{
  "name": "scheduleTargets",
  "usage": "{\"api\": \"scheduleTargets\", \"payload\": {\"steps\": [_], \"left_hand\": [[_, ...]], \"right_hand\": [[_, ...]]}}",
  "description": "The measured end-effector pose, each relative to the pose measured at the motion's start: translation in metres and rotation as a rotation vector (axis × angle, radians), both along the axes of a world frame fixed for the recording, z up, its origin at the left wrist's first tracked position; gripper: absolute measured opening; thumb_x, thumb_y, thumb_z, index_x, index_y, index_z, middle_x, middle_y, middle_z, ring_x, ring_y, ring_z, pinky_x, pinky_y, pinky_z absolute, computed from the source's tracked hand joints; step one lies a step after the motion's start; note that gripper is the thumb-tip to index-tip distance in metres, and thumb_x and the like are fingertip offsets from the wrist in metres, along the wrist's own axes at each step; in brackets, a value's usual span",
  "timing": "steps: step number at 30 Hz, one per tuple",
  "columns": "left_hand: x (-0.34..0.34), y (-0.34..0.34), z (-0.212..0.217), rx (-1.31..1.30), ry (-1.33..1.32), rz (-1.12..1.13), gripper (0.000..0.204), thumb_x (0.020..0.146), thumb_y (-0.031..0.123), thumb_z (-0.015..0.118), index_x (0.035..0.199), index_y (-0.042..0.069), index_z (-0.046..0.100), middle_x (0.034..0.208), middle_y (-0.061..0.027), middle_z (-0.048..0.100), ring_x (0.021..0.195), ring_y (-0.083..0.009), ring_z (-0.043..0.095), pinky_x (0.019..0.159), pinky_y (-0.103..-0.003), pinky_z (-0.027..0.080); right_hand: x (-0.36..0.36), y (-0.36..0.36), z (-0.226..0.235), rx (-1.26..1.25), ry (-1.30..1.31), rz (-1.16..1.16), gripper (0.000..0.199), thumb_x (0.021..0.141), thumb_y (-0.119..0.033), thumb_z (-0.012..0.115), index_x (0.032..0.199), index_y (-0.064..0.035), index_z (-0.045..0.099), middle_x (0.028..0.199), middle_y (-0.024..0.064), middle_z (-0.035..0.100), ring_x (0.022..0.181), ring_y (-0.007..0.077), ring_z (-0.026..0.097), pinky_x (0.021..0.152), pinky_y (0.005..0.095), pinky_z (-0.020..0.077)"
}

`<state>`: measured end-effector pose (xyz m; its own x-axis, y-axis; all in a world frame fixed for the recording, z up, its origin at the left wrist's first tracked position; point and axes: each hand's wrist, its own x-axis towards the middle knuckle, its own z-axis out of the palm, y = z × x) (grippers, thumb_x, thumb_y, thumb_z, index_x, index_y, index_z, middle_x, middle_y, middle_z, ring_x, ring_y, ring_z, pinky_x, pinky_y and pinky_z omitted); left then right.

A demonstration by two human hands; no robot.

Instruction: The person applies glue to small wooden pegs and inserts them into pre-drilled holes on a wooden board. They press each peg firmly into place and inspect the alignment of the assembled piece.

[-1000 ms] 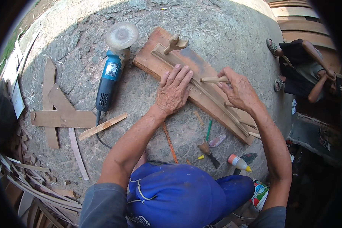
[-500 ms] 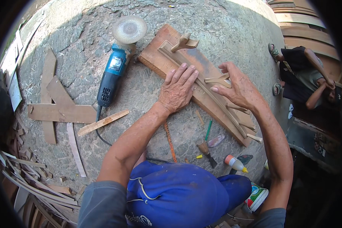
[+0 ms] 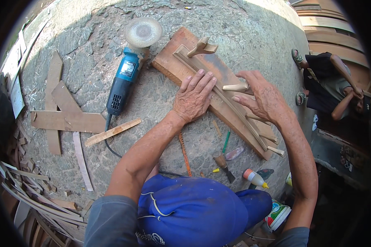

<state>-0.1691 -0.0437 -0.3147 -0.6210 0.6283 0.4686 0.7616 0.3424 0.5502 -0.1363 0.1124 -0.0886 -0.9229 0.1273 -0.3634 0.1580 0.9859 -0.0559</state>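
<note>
My left hand (image 3: 195,96) lies flat, fingers together, on a long narrow wooden strip (image 3: 224,98) resting on a thick wooden plank (image 3: 169,59). My right hand (image 3: 266,96) curls around a small carved wooden piece (image 3: 235,87), thumb and forefinger on either side of it. The piece's narrow end points left over the strip; its other end is partly hidden by the hand. A similar forked wooden piece (image 3: 202,48) stands up near the strip's far end. More small pieces, one a wooden peg (image 3: 276,151), stick out along the near end.
An angle grinder (image 3: 123,80) with a round disc lies left of the plank. Crossed flat boards (image 3: 68,121) and scrap strips (image 3: 41,210) lie further left. Nearer me are a chisel (image 3: 222,164), a green pencil (image 3: 226,142) and a glue bottle (image 3: 255,178). Another person (image 3: 332,78) sits at right.
The piece at my right hand has turned, so its forked shape no longer shows. My right hand has shifted slightly, and my left hand stays pressed on the strip.
</note>
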Motion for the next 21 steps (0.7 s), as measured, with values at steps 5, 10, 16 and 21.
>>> {"api": "scheduleTargets", "payload": {"steps": [5,10,16,21], "left_hand": [[0.001,0.001,0.001,0.003,-0.002,-0.003,0.056,0.093,0.028,0.059,0.147,0.016,0.049,0.155,-0.0022,0.044,0.148,-0.0222,0.032,0.123,-0.042,0.012],[0.000,-0.001,-0.001,-0.003,0.008,0.003,0.056,0.094,0.028,0.059,0.147,0.016,0.049,0.155,-0.0021,0.044,0.148,-0.0222,0.032,0.123,-0.042,0.012],[0.001,0.000,-0.001,-0.005,0.004,-0.003,0.057,0.094,0.029,0.059,0.148,0.016,0.048,0.155,-0.0023,0.044,0.149,-0.0225,0.031,0.123,-0.042,0.011],[0.000,0.000,-0.002,-0.010,0.007,0.007,0.056,0.094,0.029,0.059,0.147,0.016,0.049,0.155,-0.0022,0.044,0.149,-0.0225,0.031,0.123,-0.042,0.010]], "right_hand": [[-0.005,0.008,-0.003,-0.006,-0.131,-0.213,0.046,0.097,-0.033,0.066,0.133,-0.0082,0.054,0.098,0.0206,0.071,0.090,0.0390,0.070,0.083,0.0457,0.0550],[0.000,-0.002,0.004,-0.064,-0.085,-0.162,0.048,0.098,-0.038,0.064,0.131,-0.0051,0.052,0.095,0.0230,0.071,0.095,0.0392,0.071,0.084,0.0491,0.0547],[-0.003,0.005,0.006,0.093,-0.273,-0.164,0.063,0.095,-0.050,0.064,0.135,-0.0044,0.050,0.094,0.0233,0.071,0.094,0.0394,0.071,0.084,0.0483,0.0554],[-0.020,-0.013,0.009,0.321,-0.473,-0.245,0.053,0.092,-0.041,0.070,0.127,-0.0035,0.055,0.100,0.0258,0.069,0.096,0.0386,0.070,0.082,0.0465,0.0543]]}}
